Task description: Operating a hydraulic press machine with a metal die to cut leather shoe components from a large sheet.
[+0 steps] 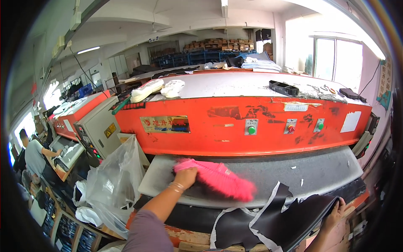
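My left hand point(185, 177) is closed round one end of a bright pink, fluffy-edged brush point(224, 179). The brush lies slanted over the grey pad point(323, 166) of a red press, its bristly side toward me; dark smudges mark the pad around it. At the lower right, my right hand point(334, 213) grips the right edge of a dark leather sheet point(289, 220), fingers over the top. The sheet has pale, ragged borders and is draped over the pad's front edge. A second dark piece point(233, 229) lies partly beneath it, to the left.
The red press beam point(235, 122) with buttons crosses behind the pad. On top sit white gloves point(172, 88), a black tray point(283, 87) and scissors point(328, 89). A clear plastic bag point(119, 176) stands left. Further left, a person point(35, 155) works at another machine.
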The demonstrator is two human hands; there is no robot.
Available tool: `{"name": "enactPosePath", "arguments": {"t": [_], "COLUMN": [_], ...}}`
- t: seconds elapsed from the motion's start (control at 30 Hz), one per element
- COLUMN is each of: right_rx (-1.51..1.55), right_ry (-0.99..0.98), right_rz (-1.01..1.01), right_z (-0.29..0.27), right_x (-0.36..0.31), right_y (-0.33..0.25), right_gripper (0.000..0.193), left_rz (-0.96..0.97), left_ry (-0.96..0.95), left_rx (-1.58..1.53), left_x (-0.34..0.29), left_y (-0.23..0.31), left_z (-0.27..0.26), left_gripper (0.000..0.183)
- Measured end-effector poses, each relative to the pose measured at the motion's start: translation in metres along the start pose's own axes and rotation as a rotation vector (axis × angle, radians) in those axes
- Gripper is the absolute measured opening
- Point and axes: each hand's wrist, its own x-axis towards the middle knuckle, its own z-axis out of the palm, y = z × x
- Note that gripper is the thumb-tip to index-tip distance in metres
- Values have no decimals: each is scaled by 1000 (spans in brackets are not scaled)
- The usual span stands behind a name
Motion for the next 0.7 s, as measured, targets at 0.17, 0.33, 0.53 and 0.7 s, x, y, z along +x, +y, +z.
{"name": "enactPosePath", "arguments": {"t": [0.17,0.33,0.53,0.7], "right_rx": [18,-14,-11,-55], "right_ry": [19,29,-21,23], "right_rz": [-4,-21,-44,-70], "right_z": [1,17,8,-1], "right_x": [4,-3,8,6], "right_y": [-3,-15,-1,10], "right_gripper": [21,22,22,22], "left_rz": [-11,-341,-153,-382], "left_ry": [256,253,846,960], "left_rx": [-122,-241,-326,-274], "left_x": [-39,-57,-3,128], "left_y": [-38,-42,-54,-78], "left_z": [-84,-141,-224,-300], "left_gripper": [25,31,28,21]}}
